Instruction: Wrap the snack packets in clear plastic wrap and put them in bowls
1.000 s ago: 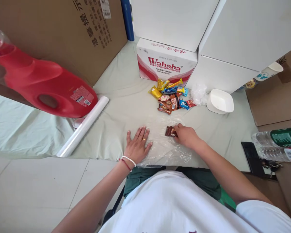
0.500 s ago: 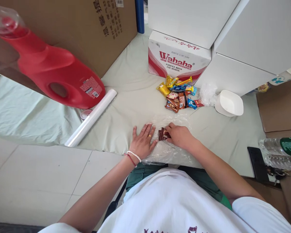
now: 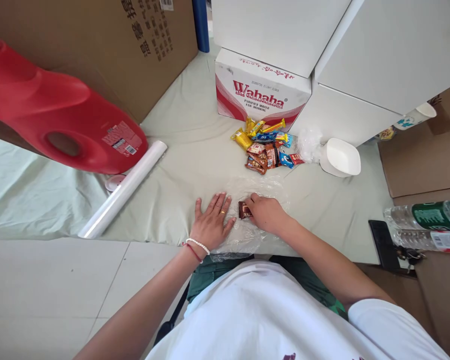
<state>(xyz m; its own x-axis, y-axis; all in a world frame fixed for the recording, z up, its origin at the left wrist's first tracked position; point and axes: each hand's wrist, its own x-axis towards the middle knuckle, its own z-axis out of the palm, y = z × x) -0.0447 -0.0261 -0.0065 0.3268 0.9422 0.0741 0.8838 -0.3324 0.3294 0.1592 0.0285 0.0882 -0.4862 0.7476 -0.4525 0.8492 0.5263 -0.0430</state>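
Note:
My left hand (image 3: 211, 222) lies flat with fingers spread on the pale green cloth (image 3: 187, 165), pinning the left edge of a clear plastic sheet (image 3: 255, 235). Just to its right, my right hand (image 3: 266, 212) is closed on a small brown snack packet (image 3: 244, 210) that rests on the sheet. Beyond my hands lies a pile of several wrapped snacks (image 3: 264, 145) in yellow, blue, brown and red.
A big red jug (image 3: 56, 125) lies at the left beside a white roll (image 3: 123, 189). A Wahaha carton (image 3: 260, 90), white boxes and a large cardboard box stand behind. A white bowl (image 3: 340, 157), water bottles (image 3: 423, 222) and a black phone (image 3: 382, 245) lie right.
My right hand has slid the brown packet leftward across the plastic sheet, close to my left hand. My left hand has stayed flat on the sheet's edge.

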